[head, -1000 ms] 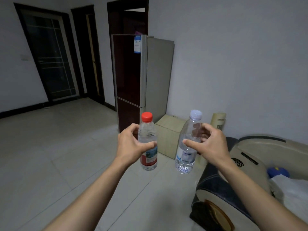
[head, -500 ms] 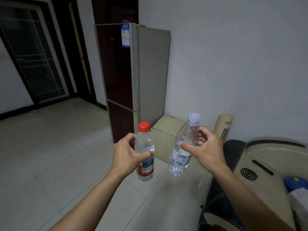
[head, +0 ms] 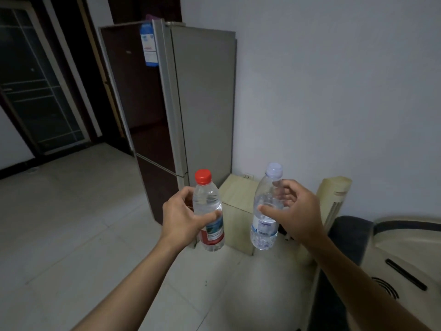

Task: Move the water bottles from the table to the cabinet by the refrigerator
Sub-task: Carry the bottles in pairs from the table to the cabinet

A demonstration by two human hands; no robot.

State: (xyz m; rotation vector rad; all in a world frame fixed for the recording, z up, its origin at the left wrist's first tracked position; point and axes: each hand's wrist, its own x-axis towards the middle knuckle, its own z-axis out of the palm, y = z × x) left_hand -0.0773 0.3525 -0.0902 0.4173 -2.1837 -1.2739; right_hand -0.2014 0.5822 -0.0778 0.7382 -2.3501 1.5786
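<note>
At the far left of the frame a dark glass door [head: 35, 87] stands behind a broad stretch of bare tiled floor [head: 59, 223]. Left of centre, the left hand [head: 182, 220] grips the red-capped bottle [head: 210, 211] around its middle, upright, in the air. Behind it rises the refrigerator [head: 181, 103], its lower corner just beside the low pale cabinet [head: 236, 211] (top surface partly hidden by the bottles). Right of centre, the right hand [head: 294, 211] curls round the white-capped bottle [head: 266, 211], also held aloft before the cabinet. At lower right a cream appliance [head: 405, 259] edges into the floor space.
</note>
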